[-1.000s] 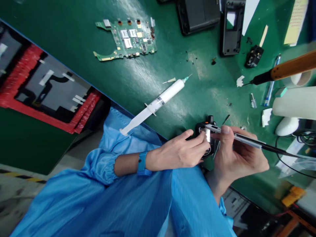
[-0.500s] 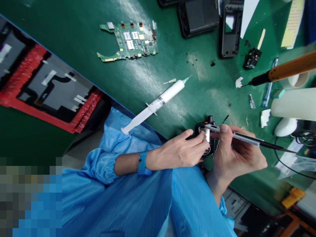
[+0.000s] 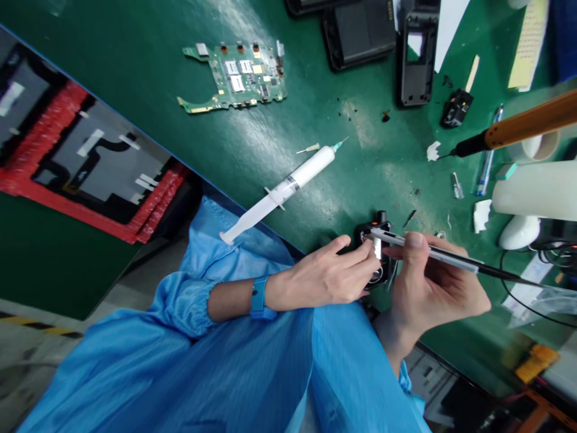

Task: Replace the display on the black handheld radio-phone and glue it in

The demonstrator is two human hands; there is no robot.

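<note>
A small black device [image 3: 384,269] with a round knob and an orange mark lies near the bench's front edge, partly hidden by my fingers. My left hand [image 3: 331,272] is closed on its near side, fingertips by a white strip [image 3: 377,248] on it. Between thumb and fingers, my right hand [image 3: 435,282] grips a slim silver tool with a black tapering tail [image 3: 451,257]. The tool's silver end touches or hovers just over the device's top; which one I cannot tell. Left of my hands lies a white syringe [image 3: 288,187] with a green-based needle.
A green circuit board [image 3: 243,75] lies at the back left. Black housings [image 3: 360,33] stand at the back, with a black open frame [image 3: 418,60] beside them. An orange-handled screwdriver-like tool [image 3: 518,126] juts in from the right, above a pen [image 3: 489,159] and a white bottle [image 3: 536,189].
The view has shifted very slightly, so bench items sit a little further left. Both hands keep nearly the same pose, the right one with its tool still at the device.
</note>
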